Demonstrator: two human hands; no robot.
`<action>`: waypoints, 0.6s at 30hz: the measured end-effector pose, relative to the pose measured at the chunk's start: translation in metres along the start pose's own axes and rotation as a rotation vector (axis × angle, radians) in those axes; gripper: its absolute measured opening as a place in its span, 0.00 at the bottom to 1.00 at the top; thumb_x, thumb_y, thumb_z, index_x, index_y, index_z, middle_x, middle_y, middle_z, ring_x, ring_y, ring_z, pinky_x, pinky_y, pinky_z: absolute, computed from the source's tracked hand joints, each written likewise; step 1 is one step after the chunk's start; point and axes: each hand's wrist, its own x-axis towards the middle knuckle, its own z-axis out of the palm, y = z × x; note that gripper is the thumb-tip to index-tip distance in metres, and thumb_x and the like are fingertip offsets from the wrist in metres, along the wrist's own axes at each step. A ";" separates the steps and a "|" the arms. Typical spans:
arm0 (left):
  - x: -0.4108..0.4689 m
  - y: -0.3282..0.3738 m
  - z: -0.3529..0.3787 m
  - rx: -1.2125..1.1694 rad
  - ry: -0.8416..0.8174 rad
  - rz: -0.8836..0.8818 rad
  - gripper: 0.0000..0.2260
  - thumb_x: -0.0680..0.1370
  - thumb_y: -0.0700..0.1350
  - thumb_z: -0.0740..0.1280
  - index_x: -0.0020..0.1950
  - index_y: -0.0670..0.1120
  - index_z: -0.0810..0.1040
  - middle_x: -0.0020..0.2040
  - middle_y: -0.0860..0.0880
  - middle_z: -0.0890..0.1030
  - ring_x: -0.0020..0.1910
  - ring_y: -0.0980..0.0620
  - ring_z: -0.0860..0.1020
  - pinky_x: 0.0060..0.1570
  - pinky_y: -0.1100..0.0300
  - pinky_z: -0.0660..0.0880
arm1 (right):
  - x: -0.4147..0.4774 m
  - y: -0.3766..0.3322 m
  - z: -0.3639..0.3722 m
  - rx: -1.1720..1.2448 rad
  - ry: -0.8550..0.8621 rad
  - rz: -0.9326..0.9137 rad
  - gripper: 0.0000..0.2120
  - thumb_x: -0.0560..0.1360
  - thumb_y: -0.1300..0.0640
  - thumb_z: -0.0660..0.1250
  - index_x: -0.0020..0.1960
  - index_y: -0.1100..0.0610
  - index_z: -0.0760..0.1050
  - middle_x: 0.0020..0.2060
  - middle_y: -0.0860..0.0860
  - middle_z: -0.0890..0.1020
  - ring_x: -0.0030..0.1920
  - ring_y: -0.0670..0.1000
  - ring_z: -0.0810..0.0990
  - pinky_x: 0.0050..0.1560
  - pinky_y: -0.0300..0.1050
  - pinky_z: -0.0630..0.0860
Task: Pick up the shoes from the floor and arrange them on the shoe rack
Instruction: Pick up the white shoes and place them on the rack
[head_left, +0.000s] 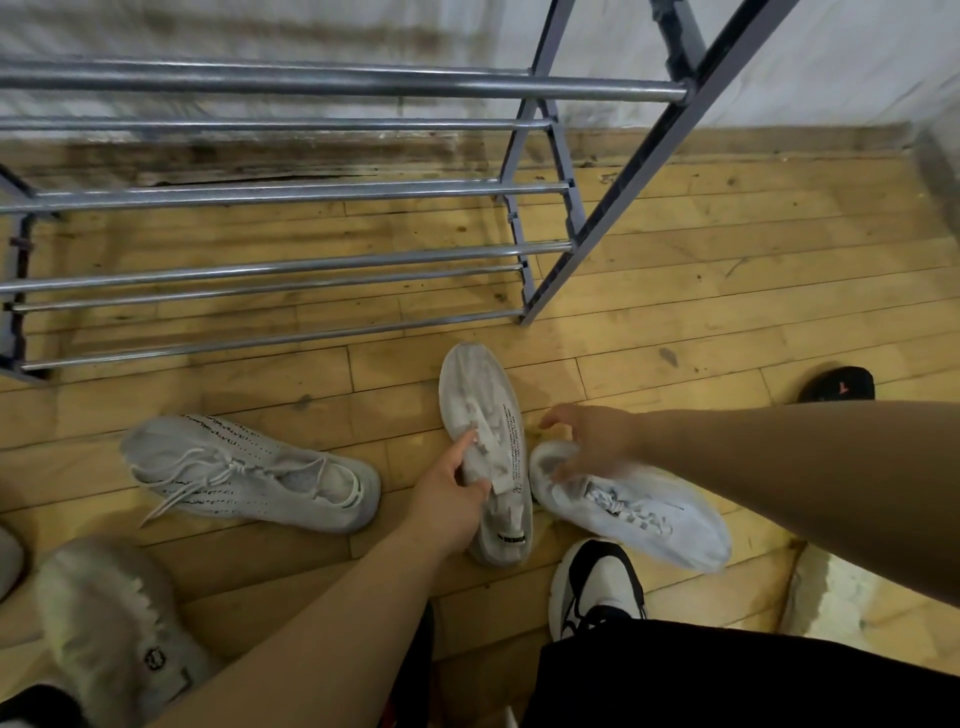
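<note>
Several pale shoes lie on the wooden floor in front of a metal shoe rack (291, 265) with bare bars. My left hand (452, 493) grips the middle of a white slip-on sneaker (475, 395) that points toward the rack. My right hand (592, 441) hovers with spread fingers over the heel end of a white laced sneaker (654, 514) beside it, touching or nearly touching it. A grey knit laced sneaker (249, 473) lies on its side to the left. A fuzzy pale shoe (114, 623) sits at the lower left.
A black slipper (836, 384) lies at the right behind my right forearm. A black-and-white worn shoe (597, 587) shows near my dark trousers (753, 675). The rack's dark side frame (550, 249) stands close to the held sneaker. A white wall runs behind.
</note>
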 end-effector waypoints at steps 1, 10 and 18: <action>0.001 0.000 -0.001 0.001 -0.008 -0.001 0.29 0.83 0.38 0.65 0.80 0.61 0.64 0.78 0.51 0.70 0.69 0.53 0.75 0.50 0.72 0.74 | -0.004 -0.001 -0.003 -0.006 -0.005 -0.009 0.39 0.70 0.42 0.77 0.76 0.43 0.63 0.66 0.51 0.77 0.59 0.53 0.78 0.59 0.48 0.77; -0.005 0.018 -0.019 -0.020 -0.282 0.022 0.41 0.78 0.45 0.75 0.82 0.65 0.53 0.80 0.54 0.65 0.73 0.55 0.70 0.72 0.55 0.71 | -0.073 -0.030 -0.083 -0.047 0.070 -0.156 0.36 0.75 0.42 0.73 0.78 0.32 0.60 0.75 0.43 0.70 0.72 0.49 0.70 0.70 0.46 0.66; -0.032 0.041 -0.070 -0.166 -0.487 -0.008 0.38 0.74 0.38 0.78 0.78 0.61 0.67 0.71 0.47 0.78 0.69 0.46 0.77 0.68 0.46 0.74 | -0.089 -0.048 -0.074 1.149 0.182 -0.230 0.23 0.79 0.59 0.70 0.70 0.41 0.74 0.61 0.53 0.83 0.57 0.58 0.84 0.52 0.56 0.83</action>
